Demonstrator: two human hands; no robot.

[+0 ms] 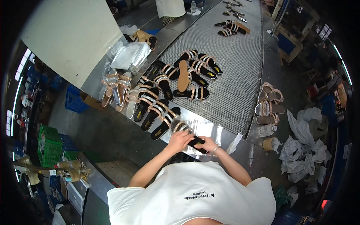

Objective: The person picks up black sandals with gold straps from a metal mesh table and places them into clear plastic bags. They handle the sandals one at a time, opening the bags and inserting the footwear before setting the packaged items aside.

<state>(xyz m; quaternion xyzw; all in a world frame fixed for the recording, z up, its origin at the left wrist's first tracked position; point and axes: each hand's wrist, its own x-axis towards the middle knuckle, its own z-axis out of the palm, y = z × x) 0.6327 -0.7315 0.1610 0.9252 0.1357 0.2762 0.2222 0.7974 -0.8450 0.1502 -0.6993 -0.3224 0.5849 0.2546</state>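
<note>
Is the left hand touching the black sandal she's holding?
Touching. The head view shows the left hand lying over the black sandal, fingers wrapped on its strap end, while the right hand holds the other end.

1. The sandal (195,142) shows only its black sole; the left hand (179,140) covers its straps.
2. The right hand (208,144) grips its near end, fingertips hidden beneath.
3. Far sandals (234,13) on the belt (240,67) are too small to make out.
4. The dark rim swallows the shelves (330,86) at right.
5. The person's head is hidden below the white shirt (191,195).
</note>
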